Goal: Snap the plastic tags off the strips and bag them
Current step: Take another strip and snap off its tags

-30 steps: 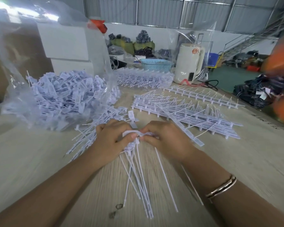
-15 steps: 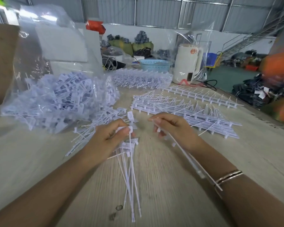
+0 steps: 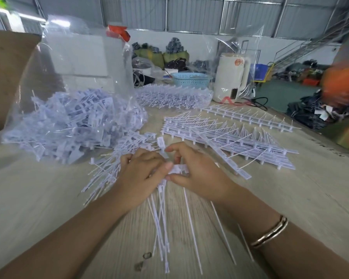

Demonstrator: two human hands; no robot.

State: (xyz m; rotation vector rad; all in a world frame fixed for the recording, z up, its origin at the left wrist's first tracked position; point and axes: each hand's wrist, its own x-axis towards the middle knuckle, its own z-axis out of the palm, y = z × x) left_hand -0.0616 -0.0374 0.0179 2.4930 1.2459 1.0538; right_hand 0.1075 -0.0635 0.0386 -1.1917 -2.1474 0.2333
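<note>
Rejoining after parting, my right hand (image 3: 197,176) and left hand (image 3: 143,174) both pinched a tag (image 3: 177,170), so I judged another snap imminent.

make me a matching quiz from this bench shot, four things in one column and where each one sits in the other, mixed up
Things:
1. clear bag of loose tags
2. uncut strips
3. blue basket
4. bunch of snapped tags

Places:
A. lying flat on the table, right of centre
B. far end of the table, beside the white appliance
C. left side of the table
D. gripped in the left hand, tails hanging toward the camera, with the right hand pinching its top

Pairs: 1-C, 2-A, 3-B, 4-D
</note>
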